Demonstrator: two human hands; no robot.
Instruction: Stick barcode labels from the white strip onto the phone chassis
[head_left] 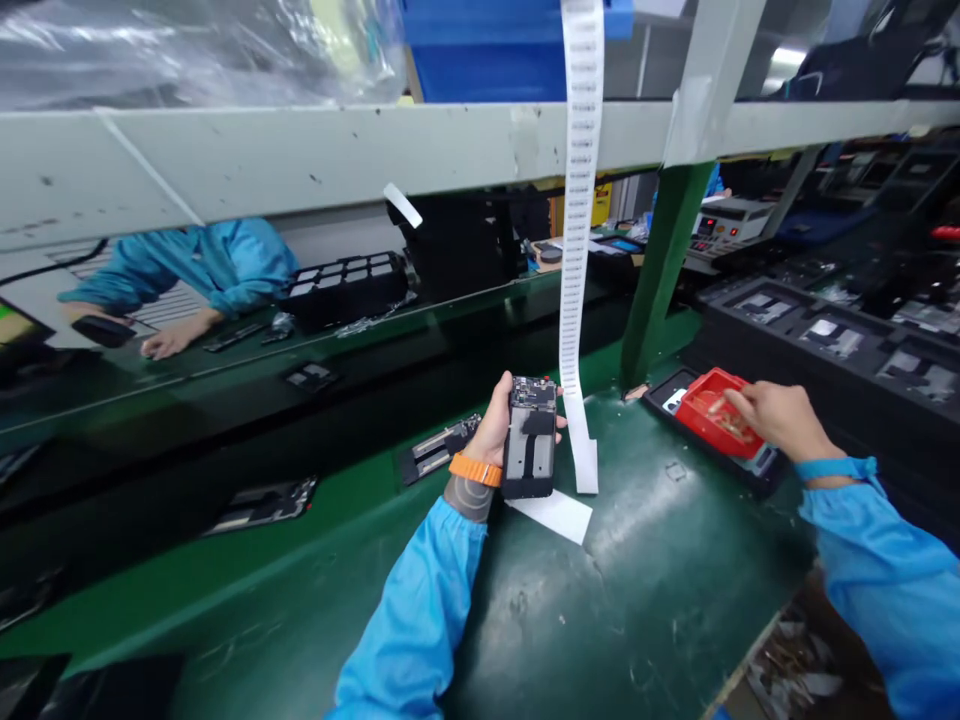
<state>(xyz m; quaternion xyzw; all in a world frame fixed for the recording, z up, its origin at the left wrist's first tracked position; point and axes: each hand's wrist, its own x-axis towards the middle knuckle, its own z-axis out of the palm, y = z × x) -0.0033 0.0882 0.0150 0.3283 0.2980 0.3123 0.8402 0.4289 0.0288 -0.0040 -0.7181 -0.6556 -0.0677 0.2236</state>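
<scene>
On the green bench: open phone in one hand, other hand at the red tray

So the left hand (491,427) has its fingers wrapped around a black, rectangular phone body with bare circuitry at the top (529,440), held up over the glossy green work surface (637,570). Palm's hidden behind it, and only a few fingertips poke out on the far edge.

Right hand (784,415) is over at a small red plastic tray (705,384), fingers curled above the tangle of orangey bits (729,420) in there. Honestly can't tell if they're pinching one, or what those bits are. Tray's sitting on something flat and black (661,392), mostly covered up.

Long white strip of printed labels (577,240) dangles between the hands, top end cut off by the frame, print too small to read. Plain white paper piece (559,515) lies partly under the phone from this angle. Another opened black phone body (439,450) sits left of the wrist, partly blocked. Co-worker in blue (244,265) across the way: head's hidden by the shelf beam (300,150).
</scene>
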